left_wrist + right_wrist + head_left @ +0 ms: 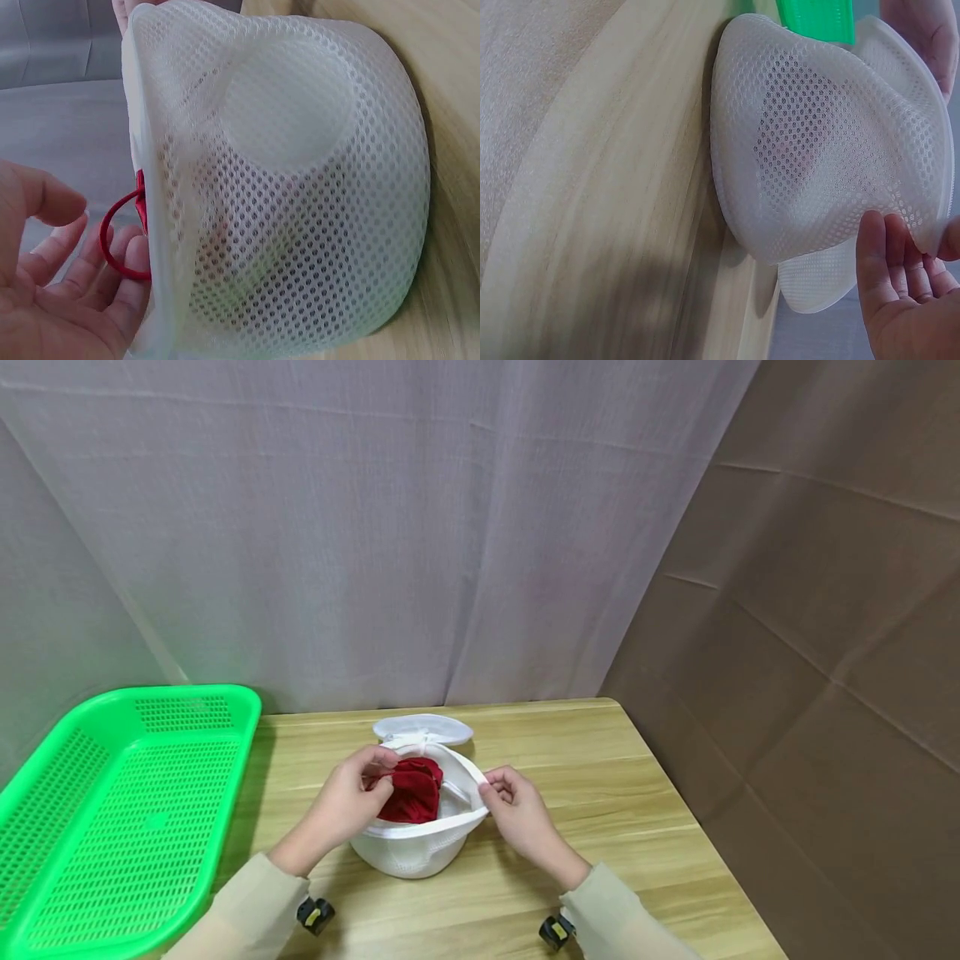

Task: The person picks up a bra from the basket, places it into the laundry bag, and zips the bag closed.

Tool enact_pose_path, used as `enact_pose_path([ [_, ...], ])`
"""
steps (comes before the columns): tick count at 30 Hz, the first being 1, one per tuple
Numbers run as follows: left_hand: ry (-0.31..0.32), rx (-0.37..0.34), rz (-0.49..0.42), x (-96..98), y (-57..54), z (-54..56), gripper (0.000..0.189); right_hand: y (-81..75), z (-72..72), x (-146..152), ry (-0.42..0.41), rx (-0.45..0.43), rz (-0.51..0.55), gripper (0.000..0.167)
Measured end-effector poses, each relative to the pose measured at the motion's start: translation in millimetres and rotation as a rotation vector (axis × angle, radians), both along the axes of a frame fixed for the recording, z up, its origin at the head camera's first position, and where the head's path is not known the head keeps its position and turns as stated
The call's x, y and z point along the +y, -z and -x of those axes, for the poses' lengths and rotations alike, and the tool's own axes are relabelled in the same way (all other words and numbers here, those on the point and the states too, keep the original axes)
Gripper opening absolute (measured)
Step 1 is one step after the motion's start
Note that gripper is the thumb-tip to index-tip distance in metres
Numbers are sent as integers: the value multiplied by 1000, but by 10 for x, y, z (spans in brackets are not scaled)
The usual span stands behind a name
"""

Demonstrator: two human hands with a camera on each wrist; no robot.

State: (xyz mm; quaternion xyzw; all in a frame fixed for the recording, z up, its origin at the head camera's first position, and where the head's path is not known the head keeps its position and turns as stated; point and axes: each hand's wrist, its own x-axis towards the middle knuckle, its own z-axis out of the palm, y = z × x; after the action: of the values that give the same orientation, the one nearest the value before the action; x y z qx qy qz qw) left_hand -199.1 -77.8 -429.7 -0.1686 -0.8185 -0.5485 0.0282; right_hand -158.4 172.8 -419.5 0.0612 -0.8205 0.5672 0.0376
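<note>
A white mesh laundry bag stands with its mouth uncovered, its round lid tipped back behind it. Inside lies a folded dark red garment, whose exact kind I cannot make out. My left hand is over the bag's left rim, beside the garment. In the left wrist view a thin red strap loops out over the rim against the left fingers, with the thumb standing apart from them. My right hand pinches the bag's right rim between thumb and fingers, as the right wrist view also shows.
A green perforated plastic basket sits at the left of the wooden table. Grey cloth hangs behind the table, and a brown covering rises along its right edge.
</note>
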Motion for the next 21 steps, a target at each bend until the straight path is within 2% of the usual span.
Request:
enact_pose_path([
  [4,-16,10,-22,-71,-21,-4,28,-3,1,4,-3,-3,0,10],
  [10,-129,91,-22,-181,-28,57,22,-1,2,5,-1,-8,2,10],
  [13,-164,94,11,-219,-4,90,20,-1,-3,5,2,-4,-3,10],
  [21,-138,16,63,-263,71,107,23,-25,-5,8,12,-17,-9,10],
])
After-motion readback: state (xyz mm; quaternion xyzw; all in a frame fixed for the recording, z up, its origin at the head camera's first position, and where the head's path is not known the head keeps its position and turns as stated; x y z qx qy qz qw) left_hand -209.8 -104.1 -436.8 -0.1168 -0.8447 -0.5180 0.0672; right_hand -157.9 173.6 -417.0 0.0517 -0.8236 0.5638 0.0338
